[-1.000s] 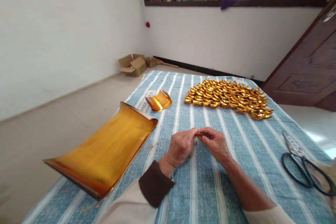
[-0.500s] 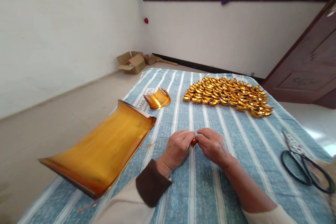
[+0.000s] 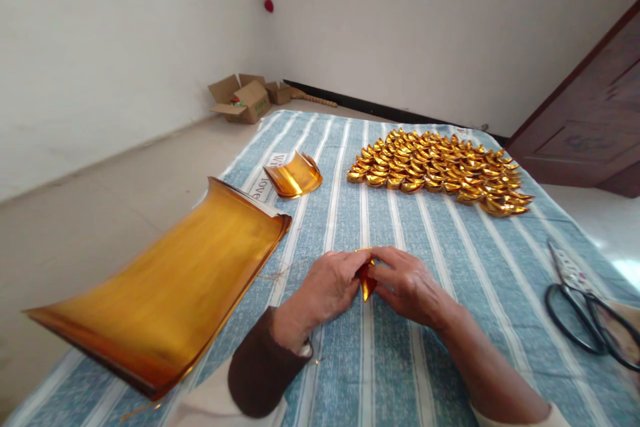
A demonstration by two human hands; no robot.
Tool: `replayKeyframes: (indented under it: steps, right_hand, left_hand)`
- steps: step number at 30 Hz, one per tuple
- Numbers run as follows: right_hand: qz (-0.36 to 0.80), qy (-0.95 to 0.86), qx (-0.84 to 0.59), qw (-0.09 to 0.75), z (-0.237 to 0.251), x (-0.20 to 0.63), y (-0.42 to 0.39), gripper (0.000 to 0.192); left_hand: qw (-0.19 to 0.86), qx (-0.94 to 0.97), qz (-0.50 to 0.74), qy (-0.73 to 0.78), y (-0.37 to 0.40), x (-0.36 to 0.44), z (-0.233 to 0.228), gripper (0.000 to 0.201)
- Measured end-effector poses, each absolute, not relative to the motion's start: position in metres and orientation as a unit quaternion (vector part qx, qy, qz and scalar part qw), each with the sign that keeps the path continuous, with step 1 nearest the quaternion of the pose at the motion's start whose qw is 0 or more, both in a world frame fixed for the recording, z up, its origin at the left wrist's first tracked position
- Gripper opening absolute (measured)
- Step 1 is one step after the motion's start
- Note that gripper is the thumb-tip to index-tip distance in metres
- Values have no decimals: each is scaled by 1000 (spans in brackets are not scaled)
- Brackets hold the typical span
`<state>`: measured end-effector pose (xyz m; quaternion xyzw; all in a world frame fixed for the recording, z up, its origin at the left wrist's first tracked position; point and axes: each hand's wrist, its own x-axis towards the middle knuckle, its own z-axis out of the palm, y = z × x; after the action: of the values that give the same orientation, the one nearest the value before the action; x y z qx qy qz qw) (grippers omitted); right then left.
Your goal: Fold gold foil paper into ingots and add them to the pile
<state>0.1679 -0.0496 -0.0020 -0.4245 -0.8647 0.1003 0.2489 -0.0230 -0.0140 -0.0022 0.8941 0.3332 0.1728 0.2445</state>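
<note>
Between my two hands is a small folded piece of gold foil paper [image 3: 367, 285], one pointed end of it showing below the fingers. My left hand [image 3: 330, 287] grips it from the left, fingers closed. From the right, my right hand [image 3: 407, 283] is closed on the same piece; the fingertips hide its upper part. Beyond my hands, many folded gold paper ingots [image 3: 440, 170] stand packed in rows. A large stack of gold foil sheets [image 3: 165, 280] lies at the left, curling at its ends. Behind it sits a smaller curled stack of foil pieces [image 3: 295, 177].
A blue and white striped cloth [image 3: 345, 360] covers the table. Black-handled scissors [image 3: 583, 307] lie near the right edge. An open cardboard box [image 3: 245, 103] stands on the floor by the wall. Bits of thread-like scrap [image 3: 280, 273] are near the large stack. A brown door [image 3: 590, 100] is at the right.
The view has tipped downward, and the window ledge objects are out of sight. In my hands the foil piece has turned, and more of its pointed end shows.
</note>
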Motion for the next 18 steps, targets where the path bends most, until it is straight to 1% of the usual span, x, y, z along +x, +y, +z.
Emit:
replayKeyframes:
  steps: [4,7,11,18]
  right_hand:
    - [122,-874,-418,216,2,169,-50,17]
    - [130,-874,-420,207,3,171,-50,18]
    - [130,-873,-422,208,4,172,-51,16]
    - [142,-867,-429,210,2,172,-51,15]
  left_hand:
    - [288,875,177,348,-13,-25,-1,31]
    - [310,852,184,380,-12,-24,-3,28]
    - [320,842,197,387,-10,-22,-7,26]
    - [324,838,210,384,-7,-24,-19,39]
